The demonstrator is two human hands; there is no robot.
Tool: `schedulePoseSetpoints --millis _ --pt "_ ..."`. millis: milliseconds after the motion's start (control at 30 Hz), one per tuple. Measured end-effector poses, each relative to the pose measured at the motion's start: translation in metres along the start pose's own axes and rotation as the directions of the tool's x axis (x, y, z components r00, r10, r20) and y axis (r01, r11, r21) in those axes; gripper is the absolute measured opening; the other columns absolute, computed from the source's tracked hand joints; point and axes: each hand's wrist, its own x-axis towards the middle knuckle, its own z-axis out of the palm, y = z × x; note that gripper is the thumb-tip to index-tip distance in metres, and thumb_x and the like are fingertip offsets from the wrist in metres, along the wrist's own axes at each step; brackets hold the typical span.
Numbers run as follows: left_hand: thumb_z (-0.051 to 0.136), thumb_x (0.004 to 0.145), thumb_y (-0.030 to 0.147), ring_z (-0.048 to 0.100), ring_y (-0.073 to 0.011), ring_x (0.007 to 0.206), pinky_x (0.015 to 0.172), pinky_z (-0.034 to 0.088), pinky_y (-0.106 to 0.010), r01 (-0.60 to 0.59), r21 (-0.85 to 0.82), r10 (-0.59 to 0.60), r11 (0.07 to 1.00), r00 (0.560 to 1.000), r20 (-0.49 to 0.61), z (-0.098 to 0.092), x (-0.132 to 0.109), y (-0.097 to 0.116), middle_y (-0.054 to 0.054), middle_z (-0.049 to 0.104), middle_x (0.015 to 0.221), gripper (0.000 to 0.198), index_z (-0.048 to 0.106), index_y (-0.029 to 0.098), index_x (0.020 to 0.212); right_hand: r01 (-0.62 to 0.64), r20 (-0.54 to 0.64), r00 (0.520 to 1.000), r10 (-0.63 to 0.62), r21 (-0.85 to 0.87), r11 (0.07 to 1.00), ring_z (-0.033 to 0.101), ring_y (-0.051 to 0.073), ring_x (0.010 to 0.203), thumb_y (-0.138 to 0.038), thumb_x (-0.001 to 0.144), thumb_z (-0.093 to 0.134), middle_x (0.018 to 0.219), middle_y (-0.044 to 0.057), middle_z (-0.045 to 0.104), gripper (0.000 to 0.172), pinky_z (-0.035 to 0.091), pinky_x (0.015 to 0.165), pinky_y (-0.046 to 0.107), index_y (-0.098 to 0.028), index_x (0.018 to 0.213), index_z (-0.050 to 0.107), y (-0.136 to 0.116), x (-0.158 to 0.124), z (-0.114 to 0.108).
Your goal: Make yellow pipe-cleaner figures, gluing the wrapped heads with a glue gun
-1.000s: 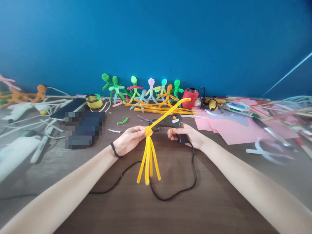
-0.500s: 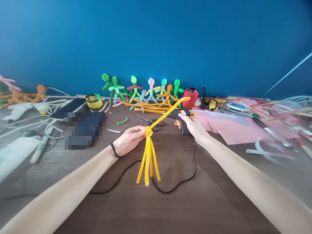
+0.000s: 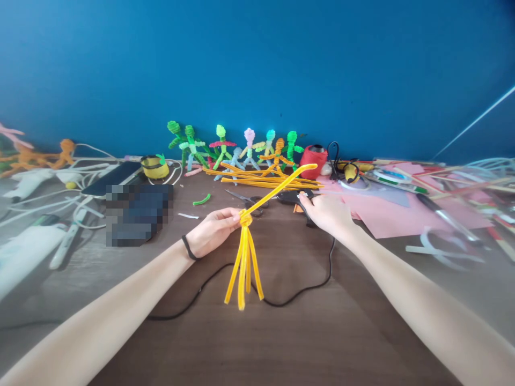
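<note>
My left hand (image 3: 215, 230) pinches a bundle of yellow pipe cleaners (image 3: 246, 219) at its twisted knot. Several strands hang down from the knot, and one long strand slants up to the right. My right hand (image 3: 328, 212) is on a black glue gun (image 3: 295, 197), which lies low over the table with its nozzle pointing left. The fingers wrap over its handle, partly hidden. A black cord (image 3: 298, 296) runs from the gun across the table. Scissors (image 3: 253, 203) lie behind the long strand.
Pipe-cleaner figures (image 3: 249, 145) stand along the blue wall, behind loose orange pipe cleaners (image 3: 237, 176). At left are a phone (image 3: 112, 179), white cables and a blurred dark object (image 3: 140, 217). Pink paper (image 3: 382, 214) and a metallic pen (image 3: 446, 219) lie at right.
My right hand has moved slightly right and down with the glue gun, which now lies flatter. Its cord has shifted too. The yellow bundle has barely moved in my left hand.
</note>
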Motion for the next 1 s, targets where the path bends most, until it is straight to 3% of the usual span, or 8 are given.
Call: schedulePoseSetpoints --millis 200,367,433,500,633,767,867,1000 --pt "0.068 0.067 0.015 0.055 -0.0123 0.073 0.071 0.038 -0.025 -0.02 0.054 0.019 0.998 0.999 0.031 0.001 -0.001 0.0 -0.003 0.061 0.075 0.004 0.065 0.013 0.066 0.052 -0.153 0.986 -0.069 -0.114 0.992 0.061 0.027 0.072 -0.041 0.086 0.032 0.074 0.015 0.066 0.046 0.037 0.056 0.031 -0.013 0.073 0.067 -0.003 -0.004 -0.001" --pt "0.069 0.065 0.018 0.053 -0.0134 0.074 0.073 0.037 -0.028 -0.043 0.148 0.038 0.988 0.999 0.036 0.004 -0.002 0.0 -0.004 0.059 0.077 0.006 0.066 0.013 0.065 0.188 -0.274 0.949 -0.156 0.095 0.978 0.055 0.02 0.063 -0.036 0.084 0.039 0.065 0.008 0.062 0.034 0.03 0.053 0.027 -0.016 0.067 0.061 -0.004 -0.005 -0.002" --pt "0.071 0.063 0.019 0.052 -0.0139 0.075 0.073 0.037 -0.028 -0.029 0.187 0.025 0.982 0.999 0.023 0.006 -0.003 0.0 -0.004 0.057 0.083 0.007 0.066 0.013 0.064 0.335 -0.231 0.936 -0.266 0.354 0.873 0.05 0.015 0.056 -0.041 0.084 0.04 0.058 0.005 0.057 0.039 0.029 0.051 0.026 -0.016 0.061 0.058 -0.007 -0.008 -0.004" --pt "0.071 0.062 0.019 0.051 -0.0141 0.075 0.073 0.038 -0.029 -0.012 0.222 0.008 0.975 1.0 0.019 0.008 -0.004 0.001 -0.005 0.055 0.087 0.007 0.067 0.014 0.065 0.373 -0.087 0.902 -0.422 0.649 0.663 0.042 0.011 0.048 -0.049 0.084 0.038 0.05 0.001 0.048 0.048 0.027 0.048 0.024 -0.015 0.057 0.057 -0.011 -0.012 -0.007" --pt "0.068 0.065 0.018 0.051 -0.0148 0.079 0.075 0.039 -0.029 -0.009 0.333 -0.016 0.943 0.997 0.074 0.01 -0.005 0.003 -0.005 0.052 0.091 0.004 0.068 0.015 0.068 0.143 0.184 0.691 -0.699 0.913 0.382 0.034 0.007 0.04 -0.056 0.086 0.025 0.043 -0.003 0.038 0.061 0.023 0.043 0.023 -0.012 0.068 0.063 -0.019 -0.024 -0.013" --pt "0.066 0.068 0.022 0.051 -0.0149 0.083 0.076 0.039 -0.027 0.002 0.459 -0.061 0.889 0.991 0.115 0.011 -0.005 0.004 -0.004 0.05 0.092 0.007 0.067 0.016 0.066 0.087 0.248 0.552 -0.796 0.932 0.351 0.04 0.007 0.042 -0.059 0.082 0.034 0.046 -0.002 0.045 0.056 0.025 0.042 0.021 -0.011 0.077 0.062 -0.025 -0.034 -0.019" --pt "0.065 0.068 0.024 0.05 -0.0145 0.083 0.075 0.039 -0.026 0.001 0.501 -0.079 0.866 0.988 0.134 0.011 -0.005 0.005 -0.004 0.049 0.093 0.009 0.067 0.016 0.068 0.055 0.278 0.543 -0.792 0.93 0.364 0.045 0.006 0.046 -0.043 0.075 0.058 0.055 -0.002 0.053 0.031 0.032 0.046 0.02 -0.012 0.076 0.06 -0.027 -0.036 -0.021" --pt "0.064 0.07 0.024 0.05 -0.0151 0.084 0.075 0.038 -0.026 -0.01 0.476 -0.068 0.879 0.987 0.147 0.011 -0.005 0.006 -0.005 0.05 0.093 0.009 0.066 0.015 0.068 0.044 0.276 0.535 -0.798 0.935 0.352 0.053 0.008 0.052 -0.028 0.077 0.058 0.058 -0.001 0.059 0.015 0.04 0.052 0.02 -0.013 0.075 0.057 -0.028 -0.036 -0.019"
